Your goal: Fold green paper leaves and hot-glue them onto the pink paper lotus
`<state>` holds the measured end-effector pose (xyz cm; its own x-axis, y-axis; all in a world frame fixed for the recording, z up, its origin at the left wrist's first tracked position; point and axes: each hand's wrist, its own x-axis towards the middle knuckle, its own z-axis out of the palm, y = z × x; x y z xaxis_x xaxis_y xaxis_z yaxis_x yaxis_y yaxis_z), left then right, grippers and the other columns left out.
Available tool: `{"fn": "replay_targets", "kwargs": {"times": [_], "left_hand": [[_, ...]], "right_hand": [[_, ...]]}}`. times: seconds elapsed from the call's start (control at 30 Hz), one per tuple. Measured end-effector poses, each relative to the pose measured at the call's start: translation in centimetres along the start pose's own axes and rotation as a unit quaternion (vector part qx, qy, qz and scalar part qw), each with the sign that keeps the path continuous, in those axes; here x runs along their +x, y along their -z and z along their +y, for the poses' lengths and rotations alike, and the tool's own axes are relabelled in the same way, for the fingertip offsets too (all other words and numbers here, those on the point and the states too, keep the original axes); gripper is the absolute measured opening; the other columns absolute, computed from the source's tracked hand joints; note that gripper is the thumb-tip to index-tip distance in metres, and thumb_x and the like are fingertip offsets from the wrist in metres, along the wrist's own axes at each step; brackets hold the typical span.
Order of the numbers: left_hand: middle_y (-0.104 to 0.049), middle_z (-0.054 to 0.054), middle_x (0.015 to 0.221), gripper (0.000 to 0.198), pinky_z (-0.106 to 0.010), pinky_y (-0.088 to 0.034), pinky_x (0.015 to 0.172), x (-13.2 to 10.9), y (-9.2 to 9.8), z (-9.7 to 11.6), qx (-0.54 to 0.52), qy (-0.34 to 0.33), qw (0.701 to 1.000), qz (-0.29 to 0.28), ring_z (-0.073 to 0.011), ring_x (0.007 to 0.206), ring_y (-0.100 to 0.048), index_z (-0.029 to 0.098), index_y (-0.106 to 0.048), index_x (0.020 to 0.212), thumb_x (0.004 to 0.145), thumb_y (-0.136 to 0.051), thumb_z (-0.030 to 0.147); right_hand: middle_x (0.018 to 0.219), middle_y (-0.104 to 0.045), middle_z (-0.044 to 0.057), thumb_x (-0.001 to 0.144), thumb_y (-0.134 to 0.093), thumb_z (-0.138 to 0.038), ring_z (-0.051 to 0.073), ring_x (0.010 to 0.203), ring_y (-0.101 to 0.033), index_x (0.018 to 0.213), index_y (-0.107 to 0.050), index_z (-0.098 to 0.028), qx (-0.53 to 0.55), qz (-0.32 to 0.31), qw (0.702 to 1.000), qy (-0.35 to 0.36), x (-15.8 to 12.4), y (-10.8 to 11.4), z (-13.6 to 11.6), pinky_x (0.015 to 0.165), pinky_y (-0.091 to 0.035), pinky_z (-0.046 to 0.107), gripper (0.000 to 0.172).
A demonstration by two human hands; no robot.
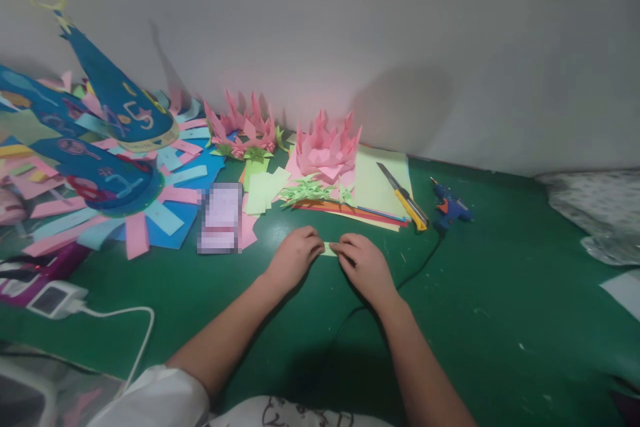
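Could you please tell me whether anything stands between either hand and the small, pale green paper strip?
Nothing visible does: the left hand and the right hand have fingertips at opposite ends of the small, pale green paper strip. The thin black cord passes under the right wrist, clear of the strip.

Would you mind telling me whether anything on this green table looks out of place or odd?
One thing looks slightly odd: the yellow utility knife lies across the edge of the pale paper sheets with its blade exposed, where one might expect it retracted.
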<state>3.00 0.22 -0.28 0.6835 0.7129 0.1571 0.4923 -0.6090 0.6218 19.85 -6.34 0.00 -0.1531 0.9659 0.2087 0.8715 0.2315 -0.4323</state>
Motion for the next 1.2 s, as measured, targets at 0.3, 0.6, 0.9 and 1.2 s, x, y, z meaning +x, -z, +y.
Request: {"fn": "replay_targets", "kwargs": {"times": [0.3,0.6,0.9,1.2], "left_hand": [[-0.057,-0.006,0.082,0.022,-0.030,-0.043,0.072,-0.2,-0.4,0.3,0.057,-0.026,0.998,0.010,-0.0167,0.077,-0.051,0.014,-0.060,0.075,0.087,-0.043,0.018],[-0.055,-0.009,0.086,0.020,-0.035,-0.042,0.072,-0.9,-0.7,2.0,0.135,0.013,0.990,-0.032,-0.0207,0.080,-0.047,0.015,-0.055,0.080,0.088,-0.037,0.013],[-0.054,-0.005,0.083,0.019,-0.031,-0.041,0.072,-0.9,-0.6,1.2,0.130,-0.028,0.991,-0.006,-0.0185,0.082,-0.045,0.017,-0.058,0.083,0.088,-0.041,0.019],[-0.053,-0.006,0.080,0.027,-0.032,-0.040,0.072,-0.4,-0.6,0.8,0.126,-0.058,0.990,-0.014,-0.0181,0.078,-0.046,0.016,-0.061,0.085,0.091,-0.034,0.020]], "right_hand": [[0.090,-0.059,0.011,0.082,-0.040,-0.007,0.022,0.085,-0.050,0.106,-0.063,-0.017,-0.081,-0.012,0.996,-0.020,-0.9,0.0,-1.9,0.074,-0.041,0.034,0.035],[0.105,-0.061,0.012,0.080,-0.043,-0.007,0.027,0.095,-0.048,0.121,-0.052,-0.020,-0.135,0.040,0.985,-0.099,-2.8,-0.8,-3.7,0.077,-0.030,0.041,0.044],[0.108,-0.061,0.010,0.086,-0.043,-0.016,0.025,0.099,-0.050,0.114,-0.057,-0.023,-0.107,0.083,0.986,-0.099,-2.0,0.3,-1.6,0.083,-0.031,0.042,0.033],[0.098,-0.062,0.008,0.089,-0.043,-0.021,0.021,0.092,-0.052,0.104,-0.064,-0.020,-0.003,0.020,1.000,0.014,-1.0,0.0,0.2,0.082,-0.044,0.037,0.025]]}}
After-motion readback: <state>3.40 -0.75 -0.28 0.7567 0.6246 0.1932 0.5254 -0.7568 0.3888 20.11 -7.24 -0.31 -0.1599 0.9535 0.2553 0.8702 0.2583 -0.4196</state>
